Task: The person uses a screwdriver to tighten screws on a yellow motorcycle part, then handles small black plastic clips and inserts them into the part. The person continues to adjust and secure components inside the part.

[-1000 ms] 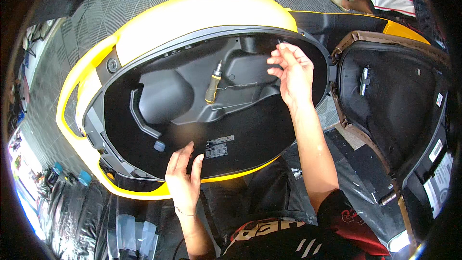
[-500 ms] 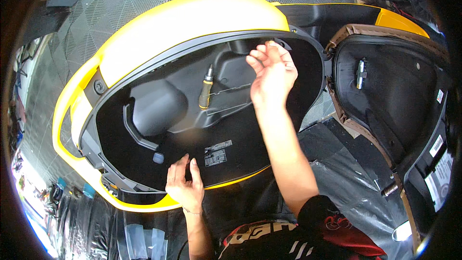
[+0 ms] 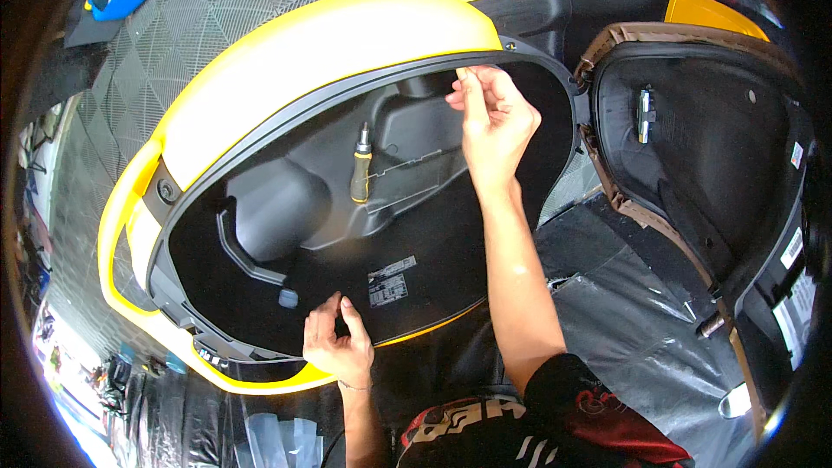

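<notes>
At the centre of the frame sits a wide, matte black plastic storage tub [image 3: 416, 243], moulded with smooth humps and ridges, set inside a glossy yellow scooter body [image 3: 321, 52]. The right hand [image 3: 494, 126] reaches to the tub's upper rim, fingers pinched on its black edge trim. The left hand [image 3: 338, 342] rests at the lower rim, fingers curled loosely on the lip. A yellow-handled screwdriver [image 3: 360, 169] stands in the tub. At right, the raised seat [image 3: 702, 147] shows its black underside with brown edging. Grey textured floor tiles [image 3: 217, 9] lie at upper left.
</notes>
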The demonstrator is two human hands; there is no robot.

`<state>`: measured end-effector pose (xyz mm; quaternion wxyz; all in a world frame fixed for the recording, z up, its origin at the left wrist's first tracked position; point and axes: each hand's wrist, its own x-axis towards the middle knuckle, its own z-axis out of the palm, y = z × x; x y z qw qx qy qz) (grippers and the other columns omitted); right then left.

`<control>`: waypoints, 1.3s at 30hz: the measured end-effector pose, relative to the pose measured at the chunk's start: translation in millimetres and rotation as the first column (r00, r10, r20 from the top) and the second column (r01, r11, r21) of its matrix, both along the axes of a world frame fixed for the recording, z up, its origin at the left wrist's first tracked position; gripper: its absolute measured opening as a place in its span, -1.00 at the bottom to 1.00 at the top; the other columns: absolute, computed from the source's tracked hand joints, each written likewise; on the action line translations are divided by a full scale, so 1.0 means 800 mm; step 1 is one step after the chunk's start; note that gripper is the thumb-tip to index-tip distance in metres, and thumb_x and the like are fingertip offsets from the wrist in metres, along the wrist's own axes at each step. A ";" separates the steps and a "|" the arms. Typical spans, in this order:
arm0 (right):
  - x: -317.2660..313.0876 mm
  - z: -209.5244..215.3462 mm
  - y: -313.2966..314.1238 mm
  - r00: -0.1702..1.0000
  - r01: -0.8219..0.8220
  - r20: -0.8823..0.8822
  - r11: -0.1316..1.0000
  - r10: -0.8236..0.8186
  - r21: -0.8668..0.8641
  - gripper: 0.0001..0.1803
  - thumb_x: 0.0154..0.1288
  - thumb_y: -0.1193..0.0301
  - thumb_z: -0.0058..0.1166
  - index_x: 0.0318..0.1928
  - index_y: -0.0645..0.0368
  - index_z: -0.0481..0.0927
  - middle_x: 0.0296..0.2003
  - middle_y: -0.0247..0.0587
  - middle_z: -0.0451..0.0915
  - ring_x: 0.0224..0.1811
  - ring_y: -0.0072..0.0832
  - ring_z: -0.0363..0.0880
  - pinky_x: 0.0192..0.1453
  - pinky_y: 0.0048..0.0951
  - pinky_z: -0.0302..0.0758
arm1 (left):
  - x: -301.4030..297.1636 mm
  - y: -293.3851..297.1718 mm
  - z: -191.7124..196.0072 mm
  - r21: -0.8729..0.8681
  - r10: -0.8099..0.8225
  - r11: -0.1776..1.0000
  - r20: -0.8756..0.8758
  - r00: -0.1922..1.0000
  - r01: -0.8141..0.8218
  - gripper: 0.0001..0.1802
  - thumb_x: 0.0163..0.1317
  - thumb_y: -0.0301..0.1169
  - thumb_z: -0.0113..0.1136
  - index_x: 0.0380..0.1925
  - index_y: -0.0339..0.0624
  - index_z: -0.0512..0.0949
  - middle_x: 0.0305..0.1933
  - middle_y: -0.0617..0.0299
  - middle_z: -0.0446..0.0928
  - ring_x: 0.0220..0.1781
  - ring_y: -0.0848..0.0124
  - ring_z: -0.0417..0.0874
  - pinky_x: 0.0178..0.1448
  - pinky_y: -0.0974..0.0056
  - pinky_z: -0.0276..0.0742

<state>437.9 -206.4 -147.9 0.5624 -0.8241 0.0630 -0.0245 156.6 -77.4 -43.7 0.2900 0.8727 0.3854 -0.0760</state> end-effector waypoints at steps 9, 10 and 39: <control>0.065 0.008 -0.069 0.702 -0.070 0.453 0.686 0.550 -0.724 -0.56 0.01 0.14 0.59 -0.50 0.04 0.51 -0.60 -0.37 0.46 -0.58 -0.36 0.44 -0.49 -0.30 0.39 | -0.011 -0.001 -0.007 0.029 -0.026 0.999 0.067 0.997 0.024 -0.91 0.30 -0.46 0.31 -0.28 -0.24 0.73 -0.37 0.10 0.68 -0.43 0.19 0.63 -0.28 0.17 0.51; 0.058 0.002 -0.070 0.718 -0.119 0.421 0.694 0.554 -0.710 -0.56 0.04 0.15 0.58 -0.50 0.06 0.51 -0.59 -0.35 0.48 -0.58 -0.34 0.45 -0.48 -0.29 0.41 | -0.010 -0.001 -0.006 0.030 -0.033 0.999 0.063 0.997 0.031 -0.91 0.30 -0.46 0.31 -0.29 -0.24 0.73 -0.38 0.10 0.67 -0.43 0.19 0.63 -0.28 0.17 0.51; 0.018 -0.099 -0.117 0.939 -0.265 -0.341 0.705 0.035 -0.658 -0.83 0.35 0.46 0.29 -0.13 0.31 0.75 -0.30 0.05 0.79 -0.28 -0.05 0.81 -0.14 -0.19 0.72 | 0.164 0.056 -0.139 -0.212 -0.192 0.965 -0.154 0.969 0.157 -0.65 0.38 -0.16 0.28 -0.09 -0.23 0.70 -0.10 -0.03 0.73 -0.01 -0.05 0.75 0.09 -0.05 0.65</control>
